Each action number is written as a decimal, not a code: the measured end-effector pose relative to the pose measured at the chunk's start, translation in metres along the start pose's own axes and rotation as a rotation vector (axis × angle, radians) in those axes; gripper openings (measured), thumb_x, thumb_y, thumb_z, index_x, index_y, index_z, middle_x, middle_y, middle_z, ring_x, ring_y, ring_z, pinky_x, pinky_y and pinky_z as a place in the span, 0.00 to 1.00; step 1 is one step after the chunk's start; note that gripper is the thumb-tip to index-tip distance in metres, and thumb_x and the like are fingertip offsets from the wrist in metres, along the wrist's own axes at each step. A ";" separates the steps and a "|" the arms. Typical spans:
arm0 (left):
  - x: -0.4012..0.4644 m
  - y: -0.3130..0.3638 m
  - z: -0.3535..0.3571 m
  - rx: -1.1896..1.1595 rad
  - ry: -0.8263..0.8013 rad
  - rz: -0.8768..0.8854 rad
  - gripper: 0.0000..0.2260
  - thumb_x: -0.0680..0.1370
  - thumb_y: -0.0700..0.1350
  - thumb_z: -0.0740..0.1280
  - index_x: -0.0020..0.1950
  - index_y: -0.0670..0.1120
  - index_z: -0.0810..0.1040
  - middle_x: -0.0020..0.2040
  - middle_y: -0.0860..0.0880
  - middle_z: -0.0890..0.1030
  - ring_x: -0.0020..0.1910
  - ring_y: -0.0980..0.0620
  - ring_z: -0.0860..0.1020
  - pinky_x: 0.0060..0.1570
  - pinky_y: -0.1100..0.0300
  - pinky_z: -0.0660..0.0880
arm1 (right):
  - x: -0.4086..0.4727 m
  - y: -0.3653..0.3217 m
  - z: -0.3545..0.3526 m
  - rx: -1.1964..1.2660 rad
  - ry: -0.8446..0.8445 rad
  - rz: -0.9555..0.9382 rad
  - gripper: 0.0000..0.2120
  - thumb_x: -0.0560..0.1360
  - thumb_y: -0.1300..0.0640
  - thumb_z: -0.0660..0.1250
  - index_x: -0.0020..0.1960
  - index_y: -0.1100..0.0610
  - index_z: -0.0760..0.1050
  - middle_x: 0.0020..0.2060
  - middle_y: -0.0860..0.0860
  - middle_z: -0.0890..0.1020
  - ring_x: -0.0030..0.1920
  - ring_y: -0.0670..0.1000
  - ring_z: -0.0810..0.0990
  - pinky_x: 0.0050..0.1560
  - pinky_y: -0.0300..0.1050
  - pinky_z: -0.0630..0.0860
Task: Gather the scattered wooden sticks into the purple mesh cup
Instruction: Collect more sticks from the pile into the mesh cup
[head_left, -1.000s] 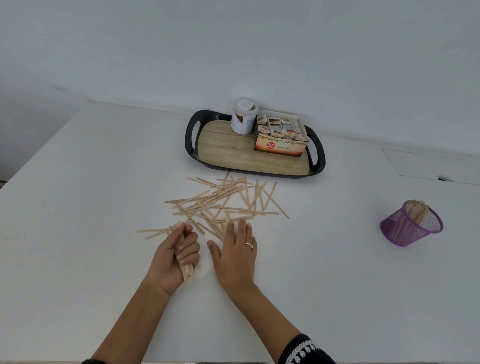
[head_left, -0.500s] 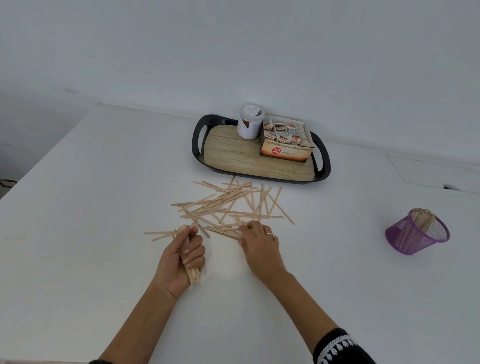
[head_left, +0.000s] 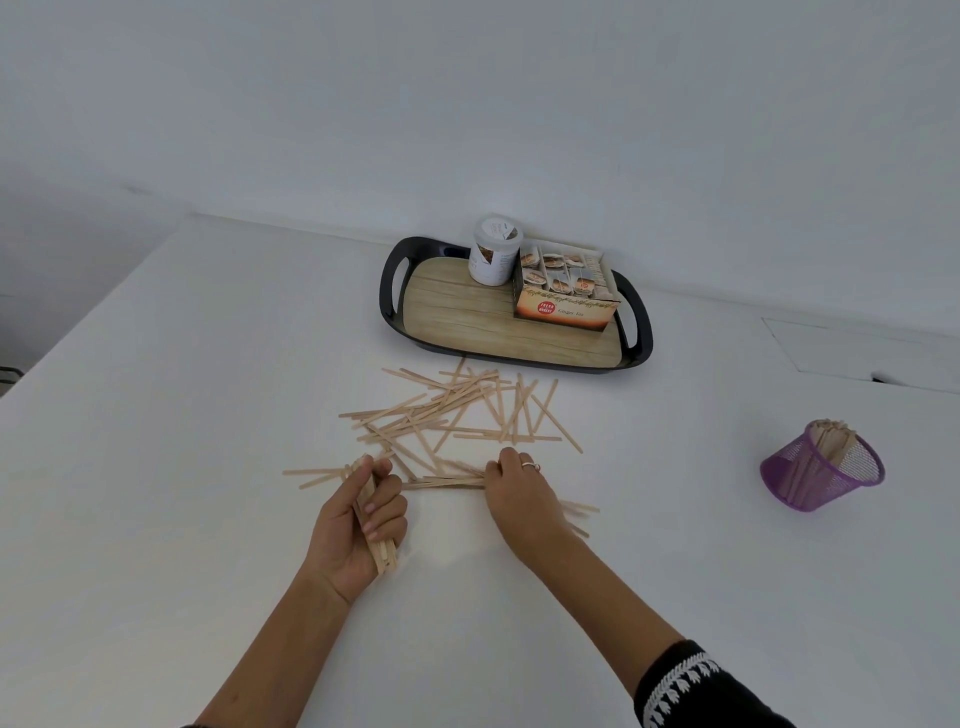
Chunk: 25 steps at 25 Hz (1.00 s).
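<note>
Broadly, a white tabletop (head_left: 156, 467) is being occupied at its far edge by a black-rimmed, wood-patterned oval tray (head_left: 462, 322). Loose pale wooden sticks (head_left: 457, 410) are being left scattered just in front of it. Well off to the right, a purple mesh cup (head_left: 821, 475), tilted, is being filled with some sticks. A bundle of sticks (head_left: 376, 540) is being gripped by the left hand (head_left: 358, 525), while several flat-lying sticks are being pinched by the curled right hand (head_left: 519, 491).
</note>
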<state>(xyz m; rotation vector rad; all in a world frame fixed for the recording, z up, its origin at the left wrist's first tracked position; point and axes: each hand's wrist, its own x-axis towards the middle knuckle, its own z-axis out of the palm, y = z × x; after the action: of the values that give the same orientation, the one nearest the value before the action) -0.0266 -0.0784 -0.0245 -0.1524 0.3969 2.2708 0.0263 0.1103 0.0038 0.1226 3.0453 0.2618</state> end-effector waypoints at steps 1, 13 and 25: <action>0.000 0.000 0.000 0.000 0.001 -0.004 0.10 0.71 0.46 0.74 0.44 0.44 0.75 0.28 0.52 0.60 0.23 0.58 0.56 0.19 0.67 0.58 | 0.001 0.001 0.000 0.019 -0.016 -0.005 0.23 0.64 0.71 0.73 0.58 0.67 0.72 0.53 0.61 0.74 0.53 0.59 0.76 0.52 0.44 0.76; 0.010 -0.011 0.034 0.297 0.387 0.026 0.06 0.75 0.44 0.69 0.41 0.46 0.72 0.29 0.51 0.66 0.23 0.57 0.64 0.21 0.66 0.66 | 0.022 0.050 -0.039 1.113 -0.180 0.358 0.08 0.73 0.65 0.65 0.37 0.68 0.78 0.30 0.55 0.75 0.31 0.48 0.73 0.36 0.38 0.71; 0.043 -0.037 0.071 0.285 0.232 0.005 0.23 0.79 0.57 0.60 0.60 0.38 0.76 0.57 0.38 0.81 0.57 0.45 0.80 0.57 0.52 0.75 | 0.032 -0.005 -0.086 0.810 -0.160 0.303 0.11 0.75 0.60 0.66 0.40 0.66 0.81 0.30 0.57 0.78 0.31 0.52 0.77 0.36 0.43 0.77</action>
<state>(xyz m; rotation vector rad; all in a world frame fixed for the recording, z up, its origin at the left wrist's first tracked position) -0.0265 -0.0019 0.0236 -0.2683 0.8376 2.1797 -0.0137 0.0936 0.0852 0.6105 2.7554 -0.9223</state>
